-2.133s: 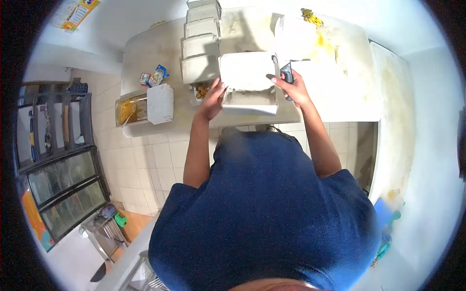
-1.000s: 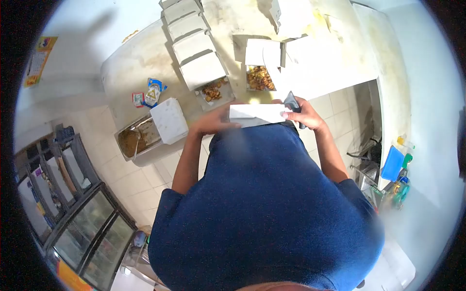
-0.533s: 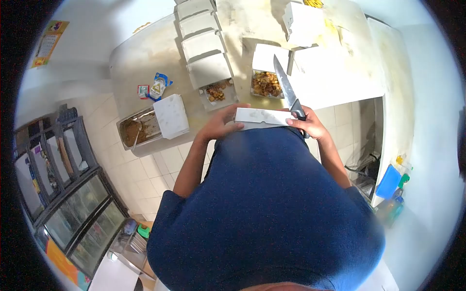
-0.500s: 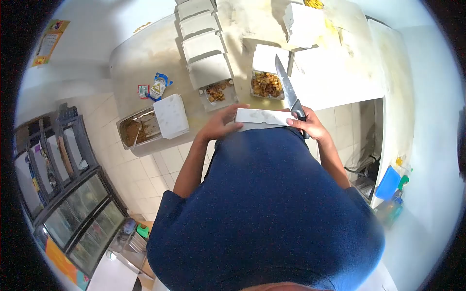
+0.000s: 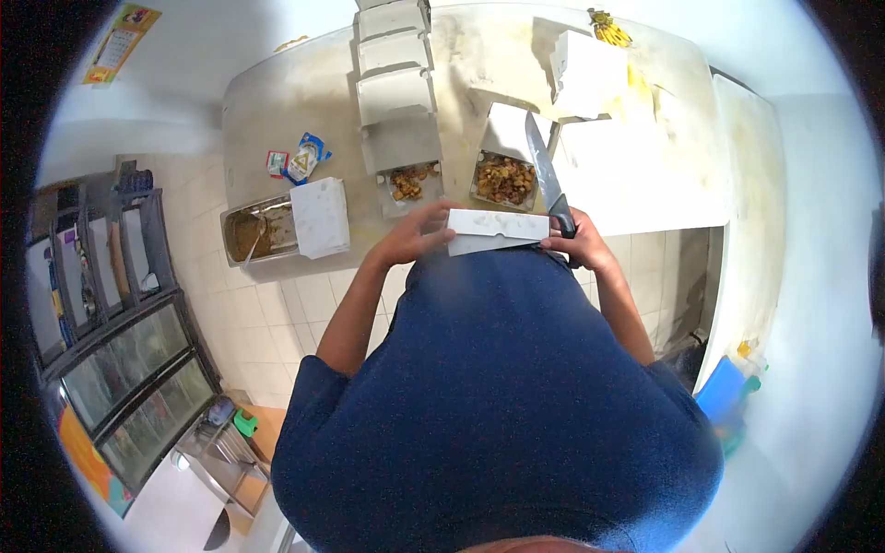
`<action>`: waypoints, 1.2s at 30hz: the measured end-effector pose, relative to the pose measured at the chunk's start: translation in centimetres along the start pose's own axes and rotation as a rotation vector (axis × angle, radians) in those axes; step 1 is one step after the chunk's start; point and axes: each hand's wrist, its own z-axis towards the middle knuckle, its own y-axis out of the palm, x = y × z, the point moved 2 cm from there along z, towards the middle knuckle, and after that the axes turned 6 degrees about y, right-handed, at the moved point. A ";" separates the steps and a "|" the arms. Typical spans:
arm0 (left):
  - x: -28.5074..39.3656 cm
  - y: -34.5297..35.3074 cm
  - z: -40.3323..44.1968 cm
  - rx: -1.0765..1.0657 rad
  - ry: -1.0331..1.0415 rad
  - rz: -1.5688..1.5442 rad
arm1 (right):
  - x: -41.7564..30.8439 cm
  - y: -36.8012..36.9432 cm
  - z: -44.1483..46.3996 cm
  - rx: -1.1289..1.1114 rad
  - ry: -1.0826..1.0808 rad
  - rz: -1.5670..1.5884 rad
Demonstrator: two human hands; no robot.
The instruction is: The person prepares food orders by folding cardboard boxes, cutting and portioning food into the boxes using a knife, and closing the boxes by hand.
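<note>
A closed white cardboard box [image 5: 498, 224] is held in front of my body at the counter's near edge. My left hand [image 5: 417, 240] grips its left end, thumb on the near side. My right hand [image 5: 583, 243] holds its right end and also the black handle of a kitchen knife [image 5: 544, 164], whose blade points away from me. Just beyond the box stands an open box [image 5: 518, 120] with browned, diced food [image 5: 504, 180] in it. To its left, another open box [image 5: 385, 196] has a smaller portion of similar food.
Several open white boxes [image 5: 395, 97] form a row going back. At left, a metal tray [image 5: 226, 247] of brown food with a spoon is partly covered by a white box [image 5: 320, 217]. Blue-white packet [image 5: 307, 158], white boxes [image 5: 590, 72] and bananas [image 5: 608, 29] lie farther off.
The view has shifted slightly. The held box has turned a little, showing more of its near side. Both hands keep their grip, and the knife remains in the right hand.
</note>
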 end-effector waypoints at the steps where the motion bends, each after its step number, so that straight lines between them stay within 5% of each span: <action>1: 0.3 0.0 0.0 -0.018 0.023 -0.004 | -0.3 0.0 0.2 0.011 0.005 0.010; 4: 0.6 0.1 -0.1 0.043 0.013 -0.041 | 0.2 -0.7 1.3 0.156 0.042 -0.218; 14: 3.6 2.9 1.6 0.251 0.015 -0.062 | 5.4 -2.2 3.9 0.274 -0.085 -0.051; 26: 4.7 2.5 2.7 0.161 0.013 0.175 | 5.2 -1.3 4.4 0.324 -0.078 0.225; 32: 5.3 2.4 4.3 0.322 -0.154 0.184 | -0.8 0.8 2.7 0.611 -0.280 -0.112; 36: 6.1 4.5 7.0 0.539 0.057 0.454 | -4.0 2.8 3.1 0.535 -0.344 -0.165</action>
